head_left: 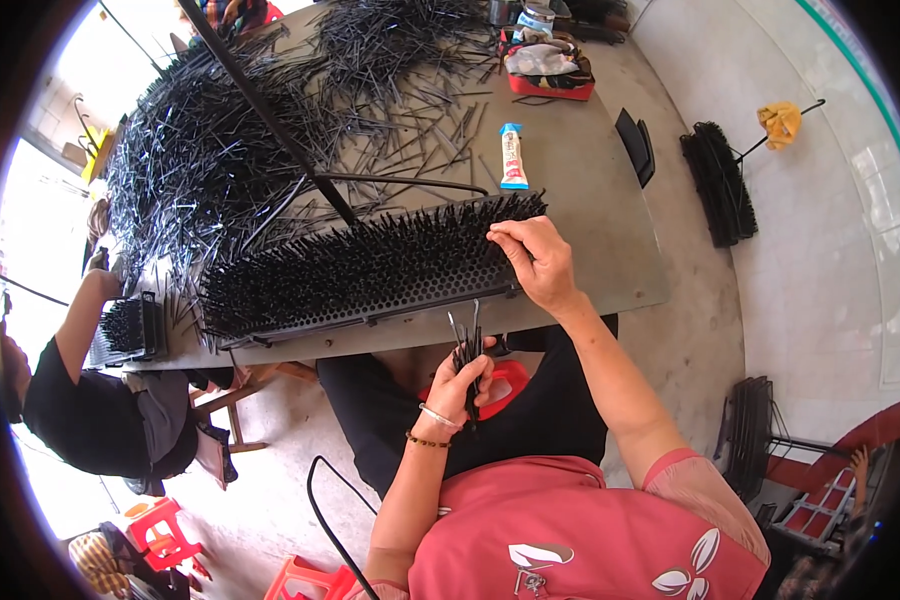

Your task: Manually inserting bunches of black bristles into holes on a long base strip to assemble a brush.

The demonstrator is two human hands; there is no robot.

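My left hand [450, 388] is wrapped around a bundle of thin black rods [468, 350] in front of the table edge, their ends poking out above and below the fist. Over the right end of a long black perforated rack [460, 284], the thumb and fingers of my right hand [538, 260] are pinched together; whatever they hold, if anything, I cannot make out. Densely packed black rods [360, 255] stand upright in the rack's holes. Along its near right side, some rows of holes show no rods.
Loose black rods [220, 150] lie heaped across the table's far left. A metal bar [270, 120] slants over the rack. Beyond my right hand lies a wrapped snack [512, 157]; a red basket [552, 88] stands farther back. A co-worker [100, 390] sits left beside a smaller rack [130, 328].
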